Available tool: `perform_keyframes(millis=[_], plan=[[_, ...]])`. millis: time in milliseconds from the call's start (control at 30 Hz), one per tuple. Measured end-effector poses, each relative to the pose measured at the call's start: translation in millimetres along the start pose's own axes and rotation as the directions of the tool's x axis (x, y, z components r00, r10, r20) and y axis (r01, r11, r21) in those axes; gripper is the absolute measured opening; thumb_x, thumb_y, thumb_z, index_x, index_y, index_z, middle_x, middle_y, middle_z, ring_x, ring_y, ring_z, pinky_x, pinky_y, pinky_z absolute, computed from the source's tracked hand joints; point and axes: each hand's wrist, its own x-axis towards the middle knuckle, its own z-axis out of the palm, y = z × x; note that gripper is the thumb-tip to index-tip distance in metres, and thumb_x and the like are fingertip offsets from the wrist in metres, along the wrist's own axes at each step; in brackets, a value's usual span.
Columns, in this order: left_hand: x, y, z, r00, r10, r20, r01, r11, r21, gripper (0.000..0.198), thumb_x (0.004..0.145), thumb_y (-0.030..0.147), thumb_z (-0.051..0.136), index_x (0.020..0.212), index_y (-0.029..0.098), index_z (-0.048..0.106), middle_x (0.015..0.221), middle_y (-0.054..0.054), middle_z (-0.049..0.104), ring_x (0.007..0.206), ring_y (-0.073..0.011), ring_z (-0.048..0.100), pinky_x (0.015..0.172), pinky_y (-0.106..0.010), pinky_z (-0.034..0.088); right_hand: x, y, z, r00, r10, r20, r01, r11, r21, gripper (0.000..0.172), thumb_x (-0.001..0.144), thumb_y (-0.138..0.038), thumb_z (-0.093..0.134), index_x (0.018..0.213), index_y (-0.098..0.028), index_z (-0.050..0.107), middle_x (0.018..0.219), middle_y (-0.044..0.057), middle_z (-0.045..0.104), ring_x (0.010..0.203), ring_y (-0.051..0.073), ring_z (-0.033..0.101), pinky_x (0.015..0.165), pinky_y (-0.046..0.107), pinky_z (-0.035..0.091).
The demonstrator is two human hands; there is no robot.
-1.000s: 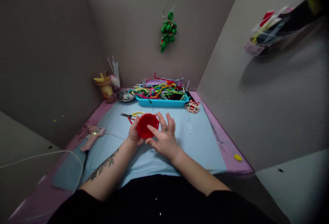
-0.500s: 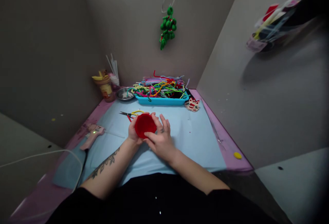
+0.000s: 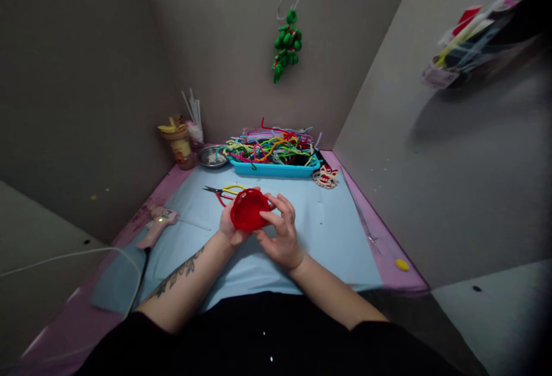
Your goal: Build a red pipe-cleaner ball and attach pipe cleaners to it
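A fuzzy red bowl-shaped piece (image 3: 250,210) is held up in front of me above the blue cloth, its hollow side facing me. My left hand (image 3: 231,229) cradles it from the left and below, the fingers partly hidden behind it. With thumb and fingers bent, my right hand (image 3: 281,232) grips its right rim. Just beyond the left hand lie scissors (image 3: 222,191) with red and yellow handles, blades pointing left.
A pink glue gun (image 3: 157,226) with a cord rests at left. Behind stand a blue tray (image 3: 276,170) of pipe cleaners, a metal dish (image 3: 213,157) and a tan cup (image 3: 181,152). A small knitted-looking piece (image 3: 326,176), tweezers (image 3: 366,226) and a yellow disc (image 3: 402,264) lie at right.
The red piece has tilted a little, and my right fingers have shifted from inside it to its right rim. The whole view has moved slightly.
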Motion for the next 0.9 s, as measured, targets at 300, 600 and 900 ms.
perform_keyframes(millis=[300,600,900], plan=[[-11.6,-1.0,8.7,0.986,-0.116,0.118,0.112,0.993,0.04,0.048,0.083,0.034,0.052,0.129,0.019,0.054,0.13,-0.012,0.059,0.123,-0.0328,0.052,0.101,-0.051,0.04,-7.6,5.2,-3.5,0.986,0.112,-0.124,-0.096,0.987,0.127,0.046,0.085,-0.025,0.043,0.131,-0.025,0.04,0.131,0.011,0.045,0.126,0.03,0.044,0.101,0.059,0.04],[-15.8,-0.3,1.8,0.978,-0.061,0.199,0.027,0.985,0.172,0.082,0.063,0.018,0.066,0.14,0.02,0.04,0.137,-0.014,0.052,0.122,-0.0374,0.052,0.096,-0.048,0.046,-15.7,10.5,-1.5,0.966,0.151,-0.21,-0.123,0.983,0.139,0.047,0.085,-0.023,0.036,0.132,-0.024,0.04,0.133,0.011,0.042,0.123,0.029,0.045,0.098,0.056,0.042],[-12.4,2.2,-14.2,0.962,-0.228,0.147,0.203,0.965,0.168,0.037,0.081,0.015,0.054,0.117,0.011,0.06,0.102,-0.014,0.071,0.086,-0.0238,0.07,0.067,-0.03,0.058,-13.8,12.8,-3.0,0.953,0.237,-0.189,-0.219,0.969,0.112,0.038,0.087,-0.021,0.036,0.123,-0.024,0.048,0.13,0.011,0.044,0.122,0.028,0.046,0.101,0.054,0.041]])
